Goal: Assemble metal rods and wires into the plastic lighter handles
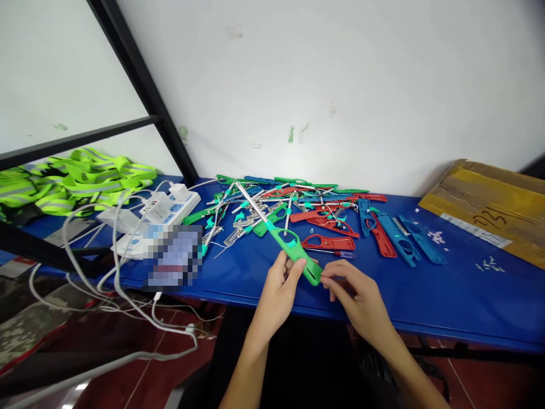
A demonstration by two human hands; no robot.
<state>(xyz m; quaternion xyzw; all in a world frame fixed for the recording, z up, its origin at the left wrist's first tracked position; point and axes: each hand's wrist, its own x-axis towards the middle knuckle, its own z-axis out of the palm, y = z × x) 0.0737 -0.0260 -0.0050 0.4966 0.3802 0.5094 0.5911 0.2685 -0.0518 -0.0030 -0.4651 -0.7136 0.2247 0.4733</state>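
A green long-necked lighter with a metal tube slants up and to the left over the front of the blue table. My left hand is closed round its handle, thumb on top. At the handle's lower end, my right hand has thumb and fingertips pinched together, close against the green plastic. Whatever sits between those fingertips is too small to make out. Beyond the hands lies a heap of lighter parts: red handle halves, blue handle halves, metal tubes and thin wires. A screwdriver with a clear handle lies by the red halves.
A white power strip with plugs and looping cables is on the left, beside a blurred-out flat object. Neon yellow reflective straps pile up behind. At right are a taped cardboard box and small screws.
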